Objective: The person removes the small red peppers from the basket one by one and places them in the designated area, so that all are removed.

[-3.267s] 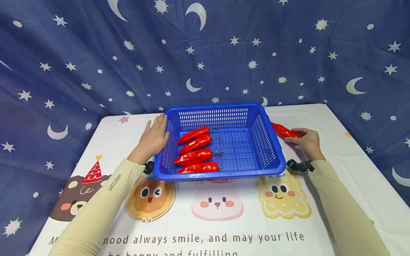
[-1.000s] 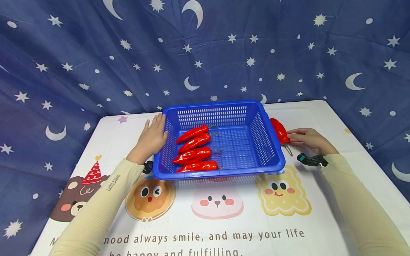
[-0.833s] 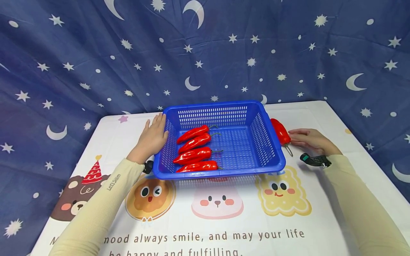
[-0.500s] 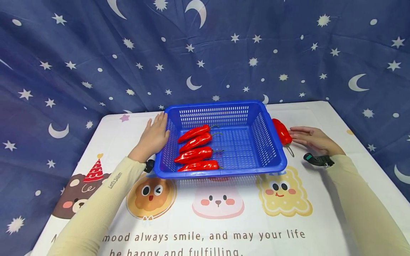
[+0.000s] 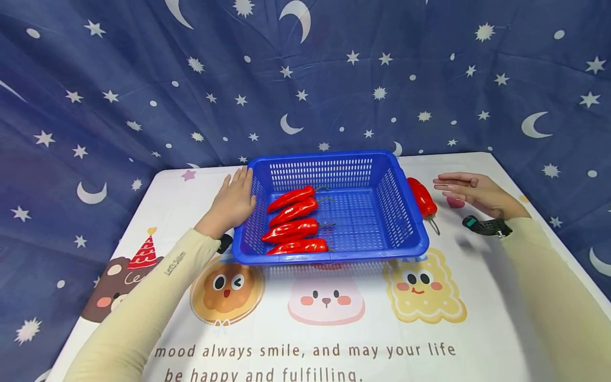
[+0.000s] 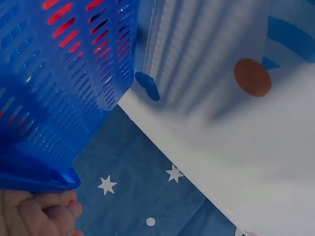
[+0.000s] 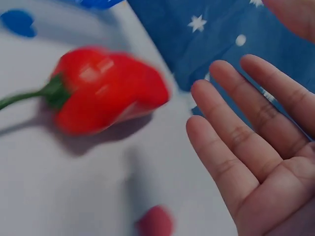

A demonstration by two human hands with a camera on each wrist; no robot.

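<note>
Outside the right wall of the blue plastic basket (image 5: 329, 258) lies a single red pepper (image 5: 422, 199) with a green stem (image 7: 24, 98), on the white tablecloth. My right hand (image 5: 479, 193) hovers to its right, fingers extended and holding nothing; the right wrist view shows a gap between the fingertips and the pepper. With fingers straight, my left hand (image 5: 232, 201) rests against the basket's left rim. Several red peppers (image 5: 292, 231) lie in a column in the basket's left half, stems pointing right.
The tablecloth (image 5: 329, 339) carries printed cartoon figures and lettering. A reddish patch (image 5: 455, 202), apparently print, shows under the right hand. A dark blue star-and-moon curtain (image 5: 334, 106) hangs behind the table. Black straps (image 5: 487, 226) sit at the wrists.
My right hand gripped the single pepper at first. It has let go and drawn away to the right; the pepper now lies turned, stem toward me. My left hand has stayed at the rim.
</note>
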